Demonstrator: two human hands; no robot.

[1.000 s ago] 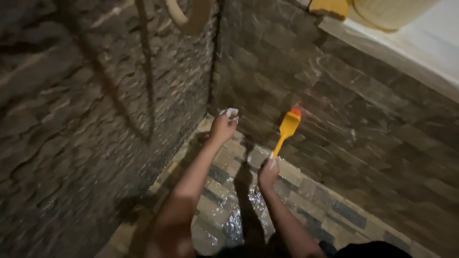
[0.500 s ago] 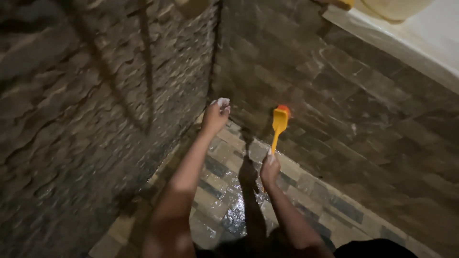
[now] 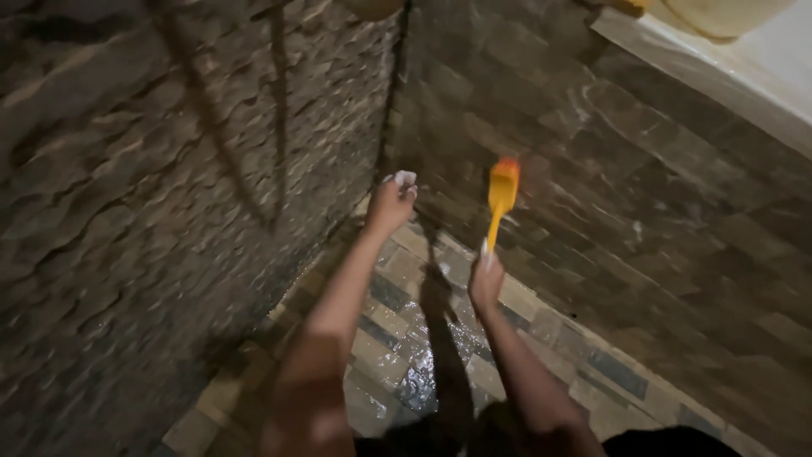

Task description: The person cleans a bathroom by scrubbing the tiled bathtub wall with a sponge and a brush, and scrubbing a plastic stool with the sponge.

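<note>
Right hand (image 3: 485, 279) grips a yellow brush (image 3: 502, 196) against the wet tiled wall (image 3: 643, 195); left hand (image 3: 391, 203) clutches something small and white (image 3: 405, 178). Scrubbing appears underway; the next stroke calls for firm pressure.

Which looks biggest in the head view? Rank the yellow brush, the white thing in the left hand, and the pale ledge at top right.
1. Pale ledge, by far the largest, though cut off by the frame.
2. Yellow brush, held by the right hand.
3. White thing, mostly hidden in the left hand.
</note>
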